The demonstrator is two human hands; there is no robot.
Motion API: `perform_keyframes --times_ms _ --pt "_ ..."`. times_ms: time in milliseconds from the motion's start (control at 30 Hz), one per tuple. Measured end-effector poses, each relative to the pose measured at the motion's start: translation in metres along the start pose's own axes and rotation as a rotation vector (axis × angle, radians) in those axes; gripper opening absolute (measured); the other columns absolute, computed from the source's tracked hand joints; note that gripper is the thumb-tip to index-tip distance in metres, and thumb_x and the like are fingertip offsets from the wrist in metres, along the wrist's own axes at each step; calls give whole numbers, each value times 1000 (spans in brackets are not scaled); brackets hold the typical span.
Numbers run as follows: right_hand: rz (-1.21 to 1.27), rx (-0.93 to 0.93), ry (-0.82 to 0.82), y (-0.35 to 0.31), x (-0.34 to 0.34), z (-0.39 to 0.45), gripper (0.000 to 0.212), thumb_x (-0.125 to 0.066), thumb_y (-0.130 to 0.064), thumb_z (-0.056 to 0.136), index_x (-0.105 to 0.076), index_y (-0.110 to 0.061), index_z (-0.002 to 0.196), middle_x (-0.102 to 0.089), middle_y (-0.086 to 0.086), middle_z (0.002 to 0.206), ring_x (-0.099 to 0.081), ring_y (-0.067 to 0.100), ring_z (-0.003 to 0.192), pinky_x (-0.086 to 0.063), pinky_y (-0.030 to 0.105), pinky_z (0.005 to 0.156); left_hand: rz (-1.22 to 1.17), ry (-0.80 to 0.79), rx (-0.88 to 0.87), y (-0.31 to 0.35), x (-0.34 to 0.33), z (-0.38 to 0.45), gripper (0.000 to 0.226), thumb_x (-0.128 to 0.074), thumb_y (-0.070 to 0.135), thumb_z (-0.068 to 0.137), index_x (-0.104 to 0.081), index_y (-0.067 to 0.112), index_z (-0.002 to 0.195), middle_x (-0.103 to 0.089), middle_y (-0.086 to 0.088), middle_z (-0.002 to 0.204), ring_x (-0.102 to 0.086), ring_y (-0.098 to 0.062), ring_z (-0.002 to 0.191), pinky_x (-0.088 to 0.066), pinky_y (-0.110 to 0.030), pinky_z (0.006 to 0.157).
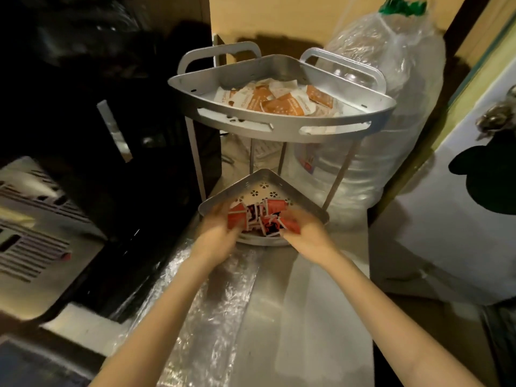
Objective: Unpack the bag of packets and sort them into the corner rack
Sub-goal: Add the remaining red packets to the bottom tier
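A silver two-tier corner rack stands on a steel counter. Its top shelf holds several orange-and-white packets. The perforated bottom shelf holds several red, black and white packets. Both my hands reach into the bottom shelf. My left hand is blurred and closed around red packets at the shelf's left side. My right hand grips a red packet at the right side.
A large clear plastic bag tied with green stands right of the rack. A white door with a metal knob is at far right. Crinkled clear plastic lies on the counter. A grey slotted appliance sits left.
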State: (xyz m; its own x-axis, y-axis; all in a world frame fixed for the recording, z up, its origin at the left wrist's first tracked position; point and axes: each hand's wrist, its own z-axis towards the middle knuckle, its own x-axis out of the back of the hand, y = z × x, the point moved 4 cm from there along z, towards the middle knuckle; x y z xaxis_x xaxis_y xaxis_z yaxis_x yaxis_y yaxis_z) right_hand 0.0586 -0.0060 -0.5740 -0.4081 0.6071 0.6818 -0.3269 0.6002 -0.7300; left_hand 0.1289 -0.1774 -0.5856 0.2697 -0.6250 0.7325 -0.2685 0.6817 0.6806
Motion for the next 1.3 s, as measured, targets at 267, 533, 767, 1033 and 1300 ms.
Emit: perform_keyframes --times_ms 267,533,767,1033,1300 --pt "-292 -93 -134 14 -75 -61 49 -50 -39 91 -48 -7 129 -49 9 133 -42 25 124 -37 33 98 171 50 165 -63 15 -80 48 -39 16 94 -28 9 141 -27 -13 148 -27 -28 135 -23 -36 111" --pt "-383 -24 -120 -1 -118 -104 55 -35 -48 95 -57 -6 123 -50 5 133 -39 23 121 -34 36 102 417 -66 188 -98 5 -121 44 -40 22 95 -38 1 134 -22 -23 150 -14 -36 141 -13 -42 117" --pt "179 -285 18 -3 -131 -112 38 -55 -26 89 -54 -10 124 -51 3 128 -48 18 114 -40 30 94 241 46 248 -98 8 -135 35 -48 8 89 -50 0 124 -42 -23 136 -44 -40 121 -41 -44 96" --pt "799 -669 -75 1 -125 -122 22 -61 -3 80 -51 -19 91 -60 3 76 -53 13 66 -41 23 52 14 25 382 -104 14 -139 52 -64 13 81 -45 3 128 -34 -19 139 -51 -34 112 -41 -37 97" --pt "932 -459 -108 2 -82 -117 11 -52 2 83 -60 -6 81 -61 3 81 -57 16 77 -46 31 77 -404 -6 519 -88 11 -144 62 -64 36 82 -38 13 133 -53 -4 111 -56 -20 95 -48 -34 83"
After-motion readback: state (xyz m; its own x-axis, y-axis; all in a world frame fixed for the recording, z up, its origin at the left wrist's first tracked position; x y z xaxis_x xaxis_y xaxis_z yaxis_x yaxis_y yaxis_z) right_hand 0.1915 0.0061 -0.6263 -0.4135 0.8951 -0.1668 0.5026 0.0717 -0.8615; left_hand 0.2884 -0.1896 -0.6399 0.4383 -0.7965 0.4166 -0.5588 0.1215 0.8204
